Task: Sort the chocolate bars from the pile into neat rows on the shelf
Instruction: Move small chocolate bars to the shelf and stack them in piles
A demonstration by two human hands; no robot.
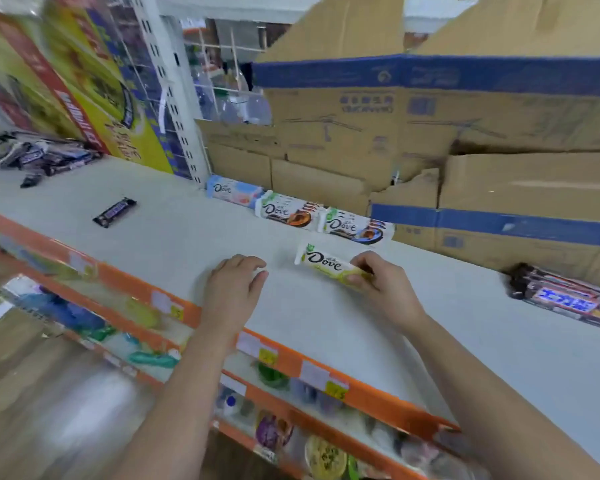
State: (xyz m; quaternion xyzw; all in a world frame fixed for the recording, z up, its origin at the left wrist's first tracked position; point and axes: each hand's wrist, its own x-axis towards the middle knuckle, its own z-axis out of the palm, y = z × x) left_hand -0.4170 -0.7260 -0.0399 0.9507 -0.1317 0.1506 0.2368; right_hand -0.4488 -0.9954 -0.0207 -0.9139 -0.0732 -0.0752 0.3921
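Now, step in hand: placing one bar. The yellow-green Dove bar lies on the shelf just in front of the back row; judged mid-placement, not yet let go.
Right hand: thumb and fingers pinch the bar's right end; its left end is free.
Left hand: palm down on the shelf, fingers loosely bent, holding nothing; left of the bar and apart from it.
Back row: pale blue Dove bar, then two brown-and-orange Dove bars, roughly end to end along the foot of the cardboard boxes.
Pile: dark-wrapped bars heaped at the shelf's far left, well apart from both hands. One loose dark bar lies between pile and row.
Next move, judged: square the held bar parallel to the row, release it, then reach left for the next bar.
Edges: orange shelf lip runs under both forearms; the boxes wall off the back; a stack of dark bars sits at the right.
Open room: a broad bare strip lies between the lip and the row. Leftward to the pile, only the loose bar lies in the way.
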